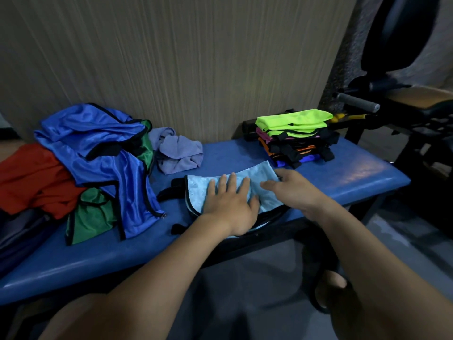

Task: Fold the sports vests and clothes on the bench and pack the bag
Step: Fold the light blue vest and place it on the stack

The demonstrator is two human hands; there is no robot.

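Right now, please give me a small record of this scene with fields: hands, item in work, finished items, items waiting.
left hand: flat, fingers straight, pressing the light blue vest
right hand: open, resting on the same vest
finished: folded stack, neon green on top, at the bench's right end
waiting: blue vests, green vest, red garment, purple cloth

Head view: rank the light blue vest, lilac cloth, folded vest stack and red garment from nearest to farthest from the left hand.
1. Light blue vest: under the left hand, pressed flat.
2. Lilac cloth: behind, slightly left, by the wall.
3. Folded vest stack: far right of the bench.
4. Red garment: far left, under the blue vest pile.
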